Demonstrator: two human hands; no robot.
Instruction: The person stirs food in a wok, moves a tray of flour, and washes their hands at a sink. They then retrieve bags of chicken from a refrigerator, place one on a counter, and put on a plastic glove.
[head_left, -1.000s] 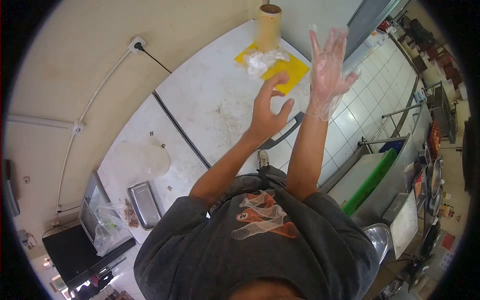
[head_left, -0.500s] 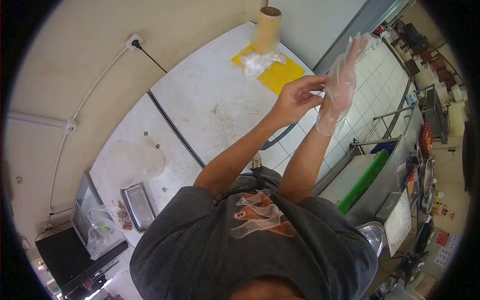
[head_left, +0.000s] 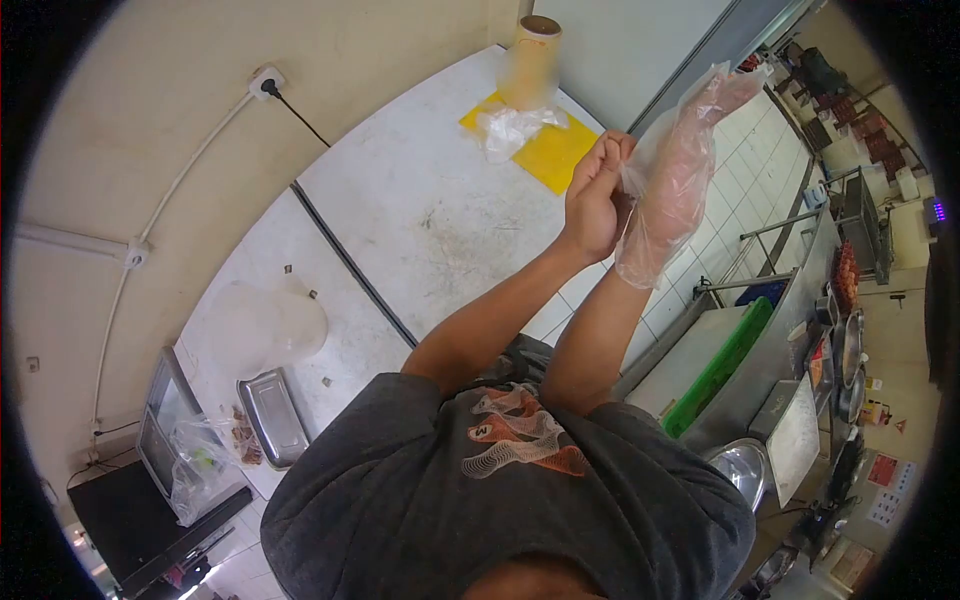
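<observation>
A clear plastic glove (head_left: 655,220) covers my right hand (head_left: 695,140), its loose cuff hanging around the wrist. The right fingers stretch up and to the right inside the thin film, holding nothing. My bare left hand (head_left: 597,195) is closed in a pinch on the glove's edge, at the left side of the right hand. Both hands are raised in front of my body, past the right edge of the white table (head_left: 400,170).
On the table stand a plastic-film roll (head_left: 535,65), a yellow sheet (head_left: 560,155) with crumpled clear plastic (head_left: 515,130), a metal tray (head_left: 273,420) and a cloudy plastic bag (head_left: 265,325). A steel counter (head_left: 740,400) with a green tray (head_left: 720,370) lies right.
My left hand has gone from loosely parted fingers at the wrist to a pinch on the glove's edge, pulling it leftward. The right fingers have tipped further to the right.
</observation>
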